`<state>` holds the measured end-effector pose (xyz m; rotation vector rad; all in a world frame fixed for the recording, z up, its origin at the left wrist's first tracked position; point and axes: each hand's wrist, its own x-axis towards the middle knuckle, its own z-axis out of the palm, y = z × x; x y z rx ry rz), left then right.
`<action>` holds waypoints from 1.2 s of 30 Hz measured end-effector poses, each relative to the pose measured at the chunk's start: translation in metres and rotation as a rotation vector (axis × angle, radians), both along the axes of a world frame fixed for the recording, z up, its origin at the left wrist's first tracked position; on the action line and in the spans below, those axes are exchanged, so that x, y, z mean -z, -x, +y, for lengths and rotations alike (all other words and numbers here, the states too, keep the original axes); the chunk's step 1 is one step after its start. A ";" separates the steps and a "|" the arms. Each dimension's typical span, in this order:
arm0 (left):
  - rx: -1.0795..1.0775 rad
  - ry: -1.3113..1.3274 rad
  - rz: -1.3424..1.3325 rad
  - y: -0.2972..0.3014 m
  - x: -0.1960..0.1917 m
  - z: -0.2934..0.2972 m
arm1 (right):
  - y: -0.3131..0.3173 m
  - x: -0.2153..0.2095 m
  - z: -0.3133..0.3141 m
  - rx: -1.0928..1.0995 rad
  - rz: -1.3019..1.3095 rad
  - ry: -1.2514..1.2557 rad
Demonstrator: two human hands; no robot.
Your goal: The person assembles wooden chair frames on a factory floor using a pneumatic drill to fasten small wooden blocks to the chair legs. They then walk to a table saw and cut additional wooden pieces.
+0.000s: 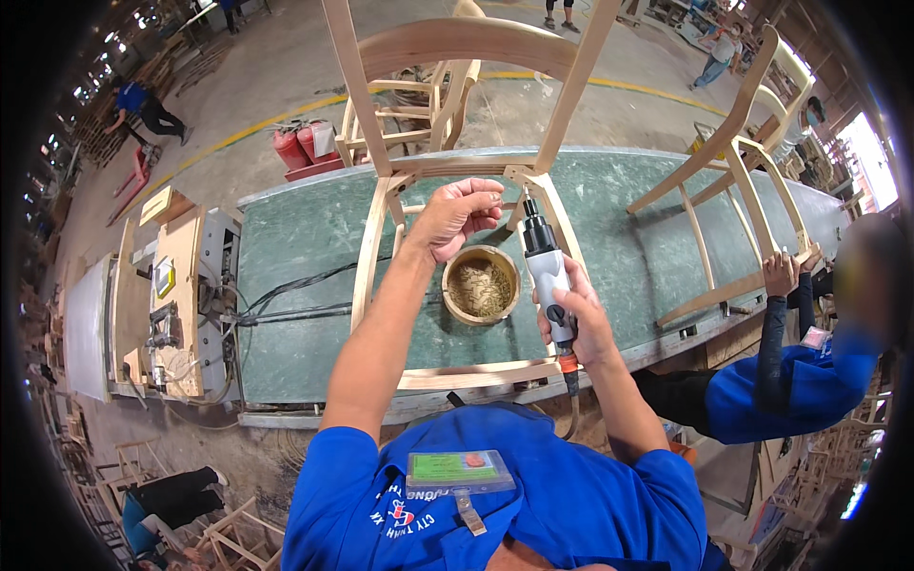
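Workshop floor stretches out around you, grey concrete with a yellow line painted across it and other people at work in the distance. Before you runs a long green counter (305,247), scuffed and dusty. On it stands an unfinished wooden chair frame (457,105), its back rising away from you and its open seat frame lying between your arms. A second chair frame (733,162) stands further right on the counter, where a co-worker's hand (781,274) in a blue sleeve grips its lower rail. Two red fire extinguishers (303,145) lie on the floor beyond the counter. Inside the seat frame sits a round wooden bowl (481,284) filled with small screws. Your right hand (583,324) is wrapped tight around a pneumatic screwdriver (545,266), held upright with its tip against the rear right corner of the seat frame. Your left hand (457,217) is closed in a loose fist just above the bowl, beside the tool's tip; whether it pinches anything you cannot tell.
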<state>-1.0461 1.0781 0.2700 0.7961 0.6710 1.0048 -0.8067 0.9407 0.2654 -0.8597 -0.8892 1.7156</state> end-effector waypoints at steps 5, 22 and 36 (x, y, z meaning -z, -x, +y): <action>0.017 0.053 -0.115 -0.001 0.015 0.003 | 0.005 0.000 -0.014 -0.013 -0.062 -0.035; 0.136 0.024 0.130 -0.006 0.009 0.007 | 0.005 0.020 -0.028 -0.060 -0.092 0.044; 0.160 -0.006 0.192 -0.001 0.014 0.006 | 0.011 0.020 -0.030 -0.044 -0.119 0.029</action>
